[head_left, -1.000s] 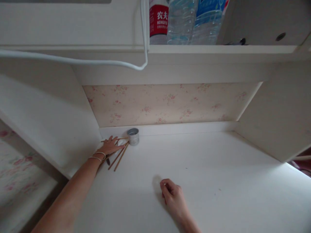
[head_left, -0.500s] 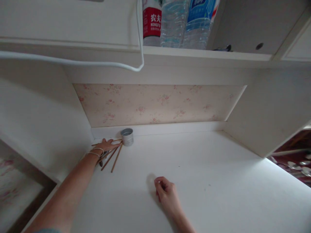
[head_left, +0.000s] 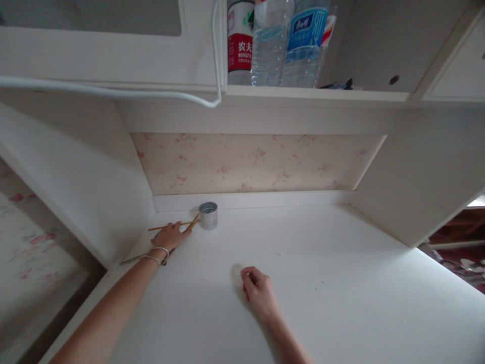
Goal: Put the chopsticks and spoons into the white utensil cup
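At the back left of the white tabletop, my left hand (head_left: 171, 236) is closed over a bunch of wooden chopsticks (head_left: 194, 221), whose ends stick out past the fingers towards a grey metal holder (head_left: 208, 216) with small holes. One thin chopstick (head_left: 156, 228) points out to the left of the hand. Behind the wrist a grey, thin handle (head_left: 131, 260) shows; the rest of it is hidden under the arm. Near the middle of the tabletop rests my right hand (head_left: 258, 290), its fingers loosely curled, with nothing visible in them.
Above the desk (head_left: 322, 323) runs an open shelf with water bottles (head_left: 268, 55). A white cable (head_left: 151, 95) hangs across the cabinet at the upper left. Side panels (head_left: 413, 167) bound the desk left and right. Small dark specks mark the surface.
My left hand, spread over the fanned-out chopsticks before, has closed and drawn them together. My right hand stays in place. The view has tilted up and shifted left slightly.
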A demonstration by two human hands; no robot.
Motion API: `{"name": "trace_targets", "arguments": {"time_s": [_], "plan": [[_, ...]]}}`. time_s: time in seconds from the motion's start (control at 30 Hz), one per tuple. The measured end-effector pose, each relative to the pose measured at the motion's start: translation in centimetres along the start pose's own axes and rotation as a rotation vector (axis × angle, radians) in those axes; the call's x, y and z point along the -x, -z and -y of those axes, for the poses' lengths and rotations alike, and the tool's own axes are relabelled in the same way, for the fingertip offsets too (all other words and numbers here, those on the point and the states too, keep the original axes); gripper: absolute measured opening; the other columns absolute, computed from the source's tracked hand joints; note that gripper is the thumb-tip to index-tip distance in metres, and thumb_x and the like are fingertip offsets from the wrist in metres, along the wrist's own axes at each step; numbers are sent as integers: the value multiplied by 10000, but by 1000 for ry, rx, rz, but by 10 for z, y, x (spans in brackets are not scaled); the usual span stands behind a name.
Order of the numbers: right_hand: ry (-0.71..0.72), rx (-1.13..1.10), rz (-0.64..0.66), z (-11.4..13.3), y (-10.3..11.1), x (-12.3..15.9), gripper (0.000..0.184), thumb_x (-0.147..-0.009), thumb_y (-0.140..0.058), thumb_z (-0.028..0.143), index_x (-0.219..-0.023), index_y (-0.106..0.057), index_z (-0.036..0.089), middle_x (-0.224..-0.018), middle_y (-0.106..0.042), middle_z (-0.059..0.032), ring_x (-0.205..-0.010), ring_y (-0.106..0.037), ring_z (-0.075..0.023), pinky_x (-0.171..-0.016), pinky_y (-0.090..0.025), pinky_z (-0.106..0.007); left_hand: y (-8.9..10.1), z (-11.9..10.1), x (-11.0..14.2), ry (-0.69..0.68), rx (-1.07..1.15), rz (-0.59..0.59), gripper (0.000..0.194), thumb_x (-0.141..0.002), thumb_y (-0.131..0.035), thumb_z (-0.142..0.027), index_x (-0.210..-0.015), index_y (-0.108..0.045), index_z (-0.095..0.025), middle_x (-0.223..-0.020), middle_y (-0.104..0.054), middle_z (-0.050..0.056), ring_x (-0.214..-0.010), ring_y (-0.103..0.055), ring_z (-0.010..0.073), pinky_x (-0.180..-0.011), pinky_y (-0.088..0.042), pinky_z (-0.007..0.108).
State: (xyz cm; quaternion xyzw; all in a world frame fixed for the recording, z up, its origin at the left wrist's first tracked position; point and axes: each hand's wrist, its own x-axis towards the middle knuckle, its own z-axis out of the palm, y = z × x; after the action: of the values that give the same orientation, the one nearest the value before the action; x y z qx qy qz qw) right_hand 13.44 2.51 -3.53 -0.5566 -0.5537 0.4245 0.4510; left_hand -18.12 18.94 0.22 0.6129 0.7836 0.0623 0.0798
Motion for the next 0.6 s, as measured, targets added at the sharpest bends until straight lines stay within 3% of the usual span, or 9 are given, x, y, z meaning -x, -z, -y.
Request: {"name": "trace_targets", "arguments": {"time_s": [0.13,0.43,0.6], "plan": [[11,17,14,-1,1,0,310,-877,-490,427,-827,-654,168,-525,-553,21,-404,-483,-101,-414,-350,-194,-6,5,28,20,26,-69,723,-792,-326,-693,-1354,-447,-256,-1406,-434,174,-1253,-416,422,-908,-361,652],[58,55,59,-1,1,2,308,-877,-469,404,-843,-657,163,-546,-564,11,-439,-493,-112,-437,-346,-204,-13,18,92,-6,20,-119,482,-861,-386,-502,-1304,-458,-325,-1439,-425,78,-1256,-437,333,-973,-337,595],[93,103,65,-4,0,5,263,-858,-481,356,-850,-671,174,-566,-590,0,-490,-515,-130,-477,-354,-217,-19,12,134,-48,7,-159,459,-855,-446,-421,-1304,-455,-327,-1420,-450,72,-1224,-463,297,-990,-335,547]]}}
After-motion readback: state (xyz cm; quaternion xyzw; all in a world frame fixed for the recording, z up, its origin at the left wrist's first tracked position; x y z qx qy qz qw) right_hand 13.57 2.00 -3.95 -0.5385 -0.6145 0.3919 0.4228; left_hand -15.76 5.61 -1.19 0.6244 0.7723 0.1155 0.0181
